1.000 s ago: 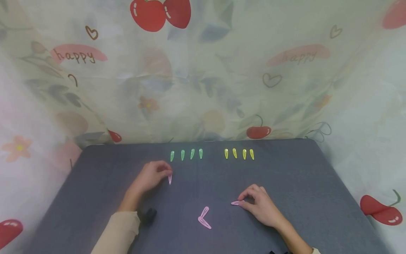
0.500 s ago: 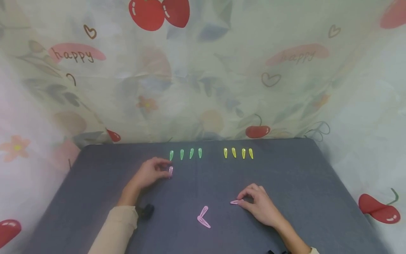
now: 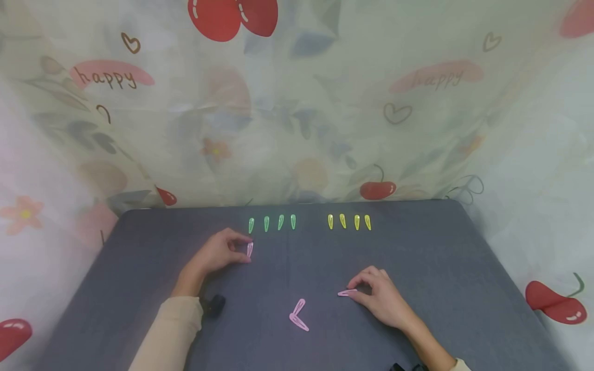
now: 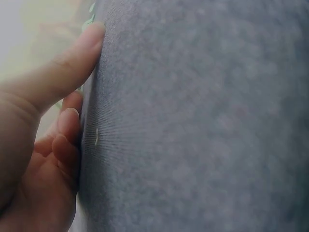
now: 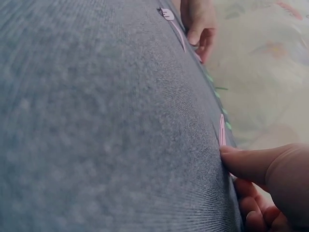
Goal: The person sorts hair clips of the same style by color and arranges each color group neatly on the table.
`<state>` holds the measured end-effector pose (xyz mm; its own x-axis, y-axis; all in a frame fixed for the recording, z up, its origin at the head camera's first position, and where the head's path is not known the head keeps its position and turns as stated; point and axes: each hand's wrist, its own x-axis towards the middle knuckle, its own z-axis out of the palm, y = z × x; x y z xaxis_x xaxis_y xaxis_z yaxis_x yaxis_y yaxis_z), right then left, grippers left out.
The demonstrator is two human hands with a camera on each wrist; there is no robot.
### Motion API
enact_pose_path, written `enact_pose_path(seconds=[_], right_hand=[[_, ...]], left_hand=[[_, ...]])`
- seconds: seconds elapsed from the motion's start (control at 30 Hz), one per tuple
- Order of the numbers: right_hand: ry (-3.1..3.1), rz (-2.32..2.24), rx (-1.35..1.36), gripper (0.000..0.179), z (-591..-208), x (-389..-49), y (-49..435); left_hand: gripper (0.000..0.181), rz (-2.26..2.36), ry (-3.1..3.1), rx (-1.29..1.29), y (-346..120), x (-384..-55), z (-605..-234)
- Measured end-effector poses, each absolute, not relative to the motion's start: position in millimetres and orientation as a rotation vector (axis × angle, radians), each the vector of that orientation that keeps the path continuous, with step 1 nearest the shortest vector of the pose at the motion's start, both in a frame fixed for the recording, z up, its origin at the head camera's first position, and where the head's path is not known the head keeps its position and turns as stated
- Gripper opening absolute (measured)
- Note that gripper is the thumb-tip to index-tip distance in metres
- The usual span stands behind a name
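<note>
On the dark grey table, my left hand (image 3: 225, 251) is just below the leftmost green hair clip (image 3: 251, 225). A pink hair clip (image 3: 250, 250) stands lengthwise between its index fingertip and thumb, fingertips right at the clip's two ends. My right hand (image 3: 379, 299) pinches another pink hair clip (image 3: 346, 293) by one end, close over the cloth; the right wrist view shows that clip (image 5: 222, 128) sticking out past the thumb. Two more pink hair clips (image 3: 299, 315) lie in a V between the hands. In the left wrist view the thumb (image 4: 84, 53) hides the clip.
Several green hair clips (image 3: 280, 222) stand in a row along the far side of the table (image 3: 297, 278). A row of several yellow hair clips (image 3: 357, 222) is to their right. A printed curtain (image 3: 278, 129) encloses the back and sides.
My left hand has shifted slightly away from me, and its thumb and index finger have spread to the pink clip's two ends. My right hand and the other clips hold still.
</note>
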<state>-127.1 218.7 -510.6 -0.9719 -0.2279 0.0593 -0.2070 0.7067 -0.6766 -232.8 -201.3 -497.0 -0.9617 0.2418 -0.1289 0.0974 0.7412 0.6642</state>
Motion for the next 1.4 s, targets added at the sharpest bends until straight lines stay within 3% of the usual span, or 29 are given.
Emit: enact_pose_path(seconds=[0.33,0.6,0.8,1.07,1.3,1.4], right_hand=[[2.929,-1.121,-0.428,0.021,-508.9,-129.4,220.8],[2.742,-1.33,-0.318,0.014,-496.4,-130.4,229.2],[2.771,-1.297,-0.428,0.005,-492.8,-133.0,232.2],[2.824,-1.269,-0.384,0.028,-485.2,-144.3,226.8],[2.889,-1.262,-0.352,0.014,-476.4,-159.3,217.5],[2.898,-1.245,-0.389,0.016,-474.8,-166.0,211.6]], left_hand=[[0.05,1.032,2.731,0.259,-201.3,-237.6,-494.1],[0.049,1.044,2.721,0.252,-202.3,-237.6,-492.8],[0.05,1.065,2.712,0.254,-202.5,-236.3,-497.5],[0.05,1.096,2.702,0.224,-202.3,-237.7,-501.3],[0.05,1.09,2.709,0.21,-201.9,-236.9,-500.1],[0.05,1.08,2.711,0.203,-201.6,-236.0,-498.6]])
